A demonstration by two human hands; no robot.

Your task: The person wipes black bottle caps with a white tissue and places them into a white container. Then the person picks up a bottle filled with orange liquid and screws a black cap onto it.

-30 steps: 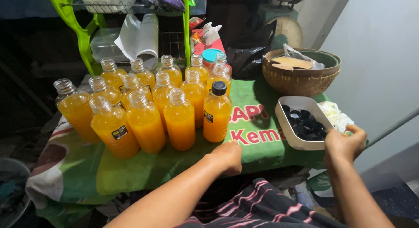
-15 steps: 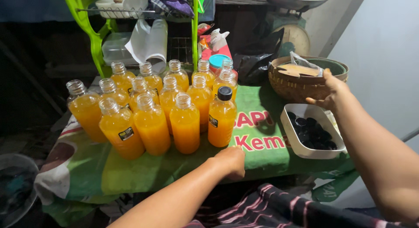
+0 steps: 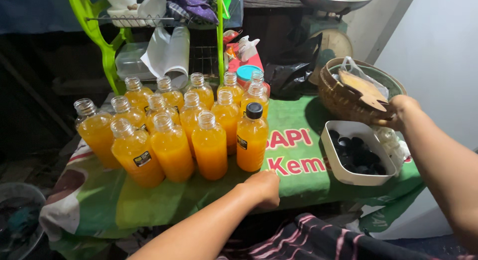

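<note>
Woven basket and white tray of black caps, right of the filled bottles

A round brown woven basket (image 3: 343,98) stands upright at the far right of the green cloth, holding a flat tan piece and a clear plastic bag; the right hand (image 3: 398,113) touches its near rim. Just in front of it lies a white rectangular tray (image 3: 332,155) filled with small black bottle caps (image 3: 358,153). The left hand (image 3: 264,188) rests, fingers curled, on the cloth beside an orange-filled clear plastic bottle with a black cap (image 3: 252,138), upright, not touching it.

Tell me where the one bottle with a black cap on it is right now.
The capped bottle stands at the right front corner of the orange bottle cluster, just beyond the left hand and left of the white tray of caps.
</note>
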